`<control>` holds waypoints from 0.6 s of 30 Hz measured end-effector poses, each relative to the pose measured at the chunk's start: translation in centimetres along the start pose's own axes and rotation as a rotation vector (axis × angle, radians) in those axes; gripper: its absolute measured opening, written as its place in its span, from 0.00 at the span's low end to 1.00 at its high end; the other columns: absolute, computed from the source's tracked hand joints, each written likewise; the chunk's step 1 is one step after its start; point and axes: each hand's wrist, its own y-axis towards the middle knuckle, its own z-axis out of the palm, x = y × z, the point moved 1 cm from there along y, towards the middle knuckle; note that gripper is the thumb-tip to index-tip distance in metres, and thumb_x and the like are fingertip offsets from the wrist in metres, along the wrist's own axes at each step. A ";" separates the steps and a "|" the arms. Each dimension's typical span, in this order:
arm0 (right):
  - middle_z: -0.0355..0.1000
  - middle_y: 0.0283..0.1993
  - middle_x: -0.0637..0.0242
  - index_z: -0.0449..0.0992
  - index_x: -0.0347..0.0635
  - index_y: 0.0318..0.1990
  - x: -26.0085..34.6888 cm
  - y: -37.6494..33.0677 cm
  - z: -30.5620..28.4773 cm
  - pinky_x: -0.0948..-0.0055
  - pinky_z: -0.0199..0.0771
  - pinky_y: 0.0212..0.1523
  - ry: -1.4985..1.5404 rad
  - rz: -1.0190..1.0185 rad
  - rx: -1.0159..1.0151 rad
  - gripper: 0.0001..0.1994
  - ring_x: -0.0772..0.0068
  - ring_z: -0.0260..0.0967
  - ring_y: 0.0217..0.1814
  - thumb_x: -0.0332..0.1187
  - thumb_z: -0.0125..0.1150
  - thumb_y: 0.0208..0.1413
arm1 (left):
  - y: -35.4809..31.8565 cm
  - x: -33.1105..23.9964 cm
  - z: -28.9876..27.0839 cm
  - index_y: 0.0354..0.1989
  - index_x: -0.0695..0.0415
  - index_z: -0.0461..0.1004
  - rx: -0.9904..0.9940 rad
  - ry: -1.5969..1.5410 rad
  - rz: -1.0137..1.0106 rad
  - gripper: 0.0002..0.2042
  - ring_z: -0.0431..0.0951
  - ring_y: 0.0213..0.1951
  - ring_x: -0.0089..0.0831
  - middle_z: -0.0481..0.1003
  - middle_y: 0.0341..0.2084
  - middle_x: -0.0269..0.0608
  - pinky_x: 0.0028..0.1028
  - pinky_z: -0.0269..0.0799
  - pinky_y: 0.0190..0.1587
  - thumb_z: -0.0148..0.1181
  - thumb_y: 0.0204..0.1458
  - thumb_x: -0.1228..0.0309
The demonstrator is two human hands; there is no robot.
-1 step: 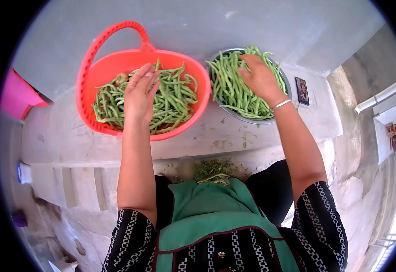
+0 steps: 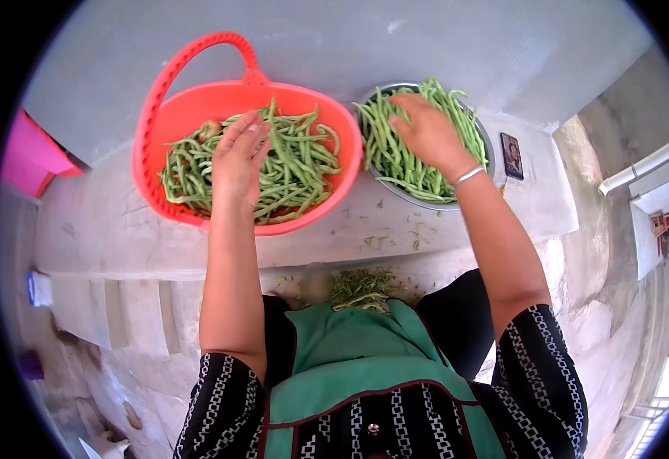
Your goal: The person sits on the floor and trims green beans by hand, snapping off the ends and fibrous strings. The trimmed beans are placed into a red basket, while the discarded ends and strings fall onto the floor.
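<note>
Long green beans (image 2: 296, 172) lie heaped in an orange-red plastic basket (image 2: 185, 105) whose handle arches up. Above this heap is my left hand (image 2: 235, 164), its fingers extended and slightly bent, with no bean seen in it. To the right, a round metal basin (image 2: 435, 206) is piled with more green beans (image 2: 384, 149). My right hand (image 2: 434, 138), with a silver bangle at the wrist, reaches over that pile with outstretched fingers. Its fingertips are at the beans; whether they press on any is hard to see.
A grey ledge (image 2: 105, 229) against a wall bears both containers. A phone (image 2: 512, 157) lies right of the basin. Small bean scraps (image 2: 417, 239) dot the ledge, and a heap of trimmings (image 2: 359, 288) lies below its edge. A pink object (image 2: 37, 157) stands at far left.
The basket sits slightly farther right, nearer the basin. My right hand has shifted a little left over the beans. My left hand has barely moved.
</note>
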 end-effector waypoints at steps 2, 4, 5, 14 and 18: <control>0.70 0.48 0.53 0.73 0.39 0.45 4.0 1.7 2.6 0.60 0.68 0.50 0.051 -0.061 0.195 0.15 0.51 0.68 0.50 0.37 0.52 0.55 | -0.3 -0.2 -1.8 0.57 0.66 0.61 -0.043 -0.039 -0.043 0.19 0.68 0.56 0.38 0.67 0.53 0.48 0.34 0.64 0.58 0.47 0.58 0.74; 0.72 0.45 0.55 0.74 0.40 0.42 7.3 3.8 5.5 0.59 0.69 0.48 0.050 -0.052 0.402 0.12 0.51 0.69 0.46 0.36 0.52 0.55 | -0.2 -0.5 -3.6 0.57 0.66 0.62 -0.075 -0.098 -0.056 0.18 0.68 0.56 0.39 0.67 0.53 0.48 0.35 0.64 0.58 0.47 0.58 0.74; 0.72 0.44 0.54 0.74 0.39 0.42 7.9 4.9 7.6 0.59 0.69 0.47 0.018 -0.027 0.457 0.13 0.51 0.70 0.46 0.37 0.53 0.54 | -0.1 -0.8 -4.2 0.57 0.66 0.62 -0.070 -0.124 -0.049 0.18 0.68 0.56 0.39 0.67 0.53 0.48 0.35 0.64 0.58 0.47 0.58 0.74; 0.74 0.39 0.51 0.73 0.37 0.41 9.2 7.4 17.2 0.58 0.71 0.47 -0.051 0.207 0.556 0.18 0.52 0.72 0.44 0.41 0.57 0.47 | -0.8 -3.7 -6.3 0.52 0.63 0.67 -0.048 -0.174 0.002 0.14 0.71 0.52 0.35 0.71 0.49 0.45 0.33 0.67 0.54 0.48 0.57 0.74; 0.74 0.33 0.50 0.75 0.39 0.38 9.8 8.9 13.6 0.59 0.70 0.41 0.088 0.248 0.418 0.13 0.54 0.72 0.38 0.37 0.57 0.48 | -0.6 -3.5 -6.5 0.48 0.62 0.69 -0.056 -0.202 -0.013 0.12 0.72 0.49 0.32 0.72 0.46 0.41 0.31 0.67 0.52 0.52 0.56 0.73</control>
